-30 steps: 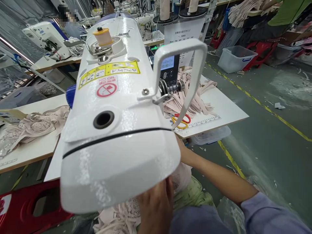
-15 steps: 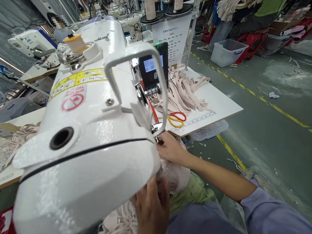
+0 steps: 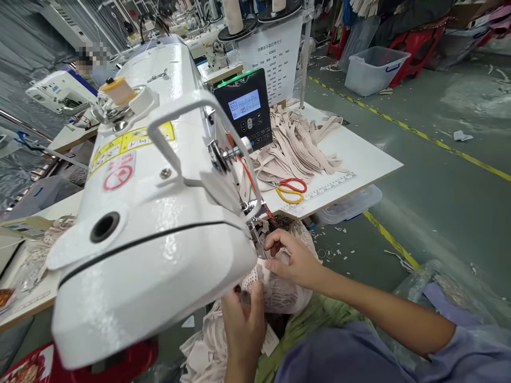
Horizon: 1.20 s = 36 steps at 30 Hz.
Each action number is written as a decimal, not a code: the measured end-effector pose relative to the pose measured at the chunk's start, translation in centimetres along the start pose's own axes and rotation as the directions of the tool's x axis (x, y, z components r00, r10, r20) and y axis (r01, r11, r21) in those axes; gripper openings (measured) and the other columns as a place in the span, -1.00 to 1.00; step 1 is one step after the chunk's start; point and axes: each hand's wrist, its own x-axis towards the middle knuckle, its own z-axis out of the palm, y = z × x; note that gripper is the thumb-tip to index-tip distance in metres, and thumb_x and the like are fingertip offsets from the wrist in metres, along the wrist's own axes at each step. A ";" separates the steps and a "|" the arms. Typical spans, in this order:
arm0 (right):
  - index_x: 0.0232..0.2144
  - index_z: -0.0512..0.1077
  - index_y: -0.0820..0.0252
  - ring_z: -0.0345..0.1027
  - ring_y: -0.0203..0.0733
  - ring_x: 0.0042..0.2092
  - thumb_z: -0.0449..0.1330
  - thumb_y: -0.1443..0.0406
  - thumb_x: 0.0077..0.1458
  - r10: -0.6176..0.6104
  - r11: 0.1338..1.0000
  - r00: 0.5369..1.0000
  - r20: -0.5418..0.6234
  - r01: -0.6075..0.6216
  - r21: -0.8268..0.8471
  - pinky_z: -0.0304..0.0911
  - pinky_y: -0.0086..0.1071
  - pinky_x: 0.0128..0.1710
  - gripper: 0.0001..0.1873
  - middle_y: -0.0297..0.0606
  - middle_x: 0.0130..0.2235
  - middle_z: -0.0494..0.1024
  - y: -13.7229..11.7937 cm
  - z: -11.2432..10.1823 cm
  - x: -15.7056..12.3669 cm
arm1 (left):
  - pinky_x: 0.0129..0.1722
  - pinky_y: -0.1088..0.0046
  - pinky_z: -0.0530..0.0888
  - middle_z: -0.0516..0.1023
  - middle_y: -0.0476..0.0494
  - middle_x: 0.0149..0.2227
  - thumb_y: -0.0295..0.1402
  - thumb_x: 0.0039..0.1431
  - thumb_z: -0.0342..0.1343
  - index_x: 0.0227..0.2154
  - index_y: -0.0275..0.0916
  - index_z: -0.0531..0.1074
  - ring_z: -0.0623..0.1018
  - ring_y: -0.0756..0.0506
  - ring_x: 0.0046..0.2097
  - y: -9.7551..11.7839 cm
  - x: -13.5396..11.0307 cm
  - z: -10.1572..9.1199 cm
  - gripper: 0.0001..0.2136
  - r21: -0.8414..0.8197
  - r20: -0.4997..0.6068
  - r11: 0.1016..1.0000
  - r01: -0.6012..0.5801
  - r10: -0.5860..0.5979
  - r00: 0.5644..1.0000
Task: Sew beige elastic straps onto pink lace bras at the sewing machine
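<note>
A pale pink lace bra [image 3: 281,295] lies under the head of a white sewing machine [image 3: 159,271], its lace bunched over my lap. Low in the view, my left hand [image 3: 245,322] grips the near edge of the lace, thumb up, its fingertips partly hidden by the machine head. Just right of the needle area, my right hand [image 3: 297,260] has its thumb on the lace and its fingers bent round toward the metal presser parts [image 3: 255,234]. The stitching point itself is mostly hidden.
Red-and-yellow-handled scissors [image 3: 291,190] and a heap of beige fabric strips [image 3: 295,143] lie on the white table [image 3: 371,159]. A control panel [image 3: 243,109] is lit beside the machine. More beige pieces [image 3: 207,340] hang below left. A clear bin [image 3: 375,69] stands on the floor.
My right hand has come back from the needle area toward me, its fingers less tightly closed. My left hand has shifted slightly lower, and more lace shows between the hands. The view has tilted.
</note>
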 end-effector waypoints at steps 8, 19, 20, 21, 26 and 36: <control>-0.29 0.34 0.14 0.33 -0.22 -0.28 0.25 0.08 0.05 0.000 1.000 1.000 0.004 0.000 -0.021 0.23 -0.34 -0.25 -0.70 -0.29 -0.27 0.46 -0.5 -0.2 0.0 | -0.25 0.21 0.44 0.42 -0.24 -0.17 0.00 0.19 0.06 -0.05 -0.24 0.26 0.48 -0.23 -0.18 -0.1 0.1 -0.1 -0.55 0.155 0.007 0.988 -0.016 0.015 1.000; -0.31 0.34 0.14 0.32 -0.20 -0.28 0.26 0.10 0.01 0.009 1.000 1.000 0.009 -0.009 0.020 0.23 -0.33 -0.26 -0.70 -0.29 -0.29 0.47 -0.8 -0.6 0.2 | -0.17 0.15 0.38 0.29 -0.18 -0.16 -0.02 0.20 0.06 -0.05 -0.21 0.20 0.38 -0.25 -0.10 0.6 0.2 0.3 -0.58 0.317 -0.044 0.939 -0.134 0.156 0.987; -0.31 0.34 0.14 0.32 -0.21 -0.29 0.26 0.10 0.01 0.012 1.000 1.000 0.012 -0.012 0.023 0.24 -0.33 -0.27 -0.71 -0.29 -0.29 0.47 -0.8 -0.6 0.2 | -0.17 0.15 0.38 0.28 -0.19 -0.16 -0.03 0.20 0.06 -0.05 -0.21 0.20 0.38 -0.25 -0.09 0.7 0.2 0.3 -0.58 0.325 -0.042 0.934 -0.148 0.171 0.984; -0.31 0.34 0.14 0.32 -0.21 -0.29 0.26 0.10 0.01 0.014 1.000 1.000 0.014 -0.014 0.024 0.24 -0.34 -0.27 -0.71 -0.30 -0.29 0.47 -0.9 -0.7 0.2 | -0.17 0.14 0.38 0.27 -0.19 -0.15 -0.03 0.20 0.06 -0.04 -0.21 0.19 0.38 -0.25 -0.09 0.8 0.2 0.3 -0.58 0.333 -0.041 0.929 -0.161 0.185 0.982; -0.30 0.34 0.14 0.31 -0.21 -0.28 0.31 0.11 -0.04 0.029 1.000 1.000 0.010 -0.028 -0.013 0.22 -0.35 -0.28 -0.67 -0.31 -0.28 0.46 -1.3 -0.4 0.1 | -0.16 0.12 0.39 0.25 -0.17 -0.16 -0.04 0.21 0.06 0.04 -0.22 0.16 0.36 -0.25 -0.10 0.9 0.3 0.4 -0.53 0.362 -0.049 0.906 -0.220 0.255 0.966; -0.30 0.45 0.20 0.28 -0.27 -0.37 0.31 0.08 -0.03 0.263 0.918 0.936 0.233 -0.317 0.236 0.16 -0.43 -0.39 -0.66 -0.36 -0.39 0.43 -1.3 -1.8 -1.4 | -0.23 0.35 0.48 0.32 -0.21 -0.11 -0.06 0.25 0.05 0.10 -0.21 0.14 0.47 -0.10 -0.19 0.7 -2.7 -0.2 -0.52 -0.233 0.009 0.972 -0.044 0.048 0.999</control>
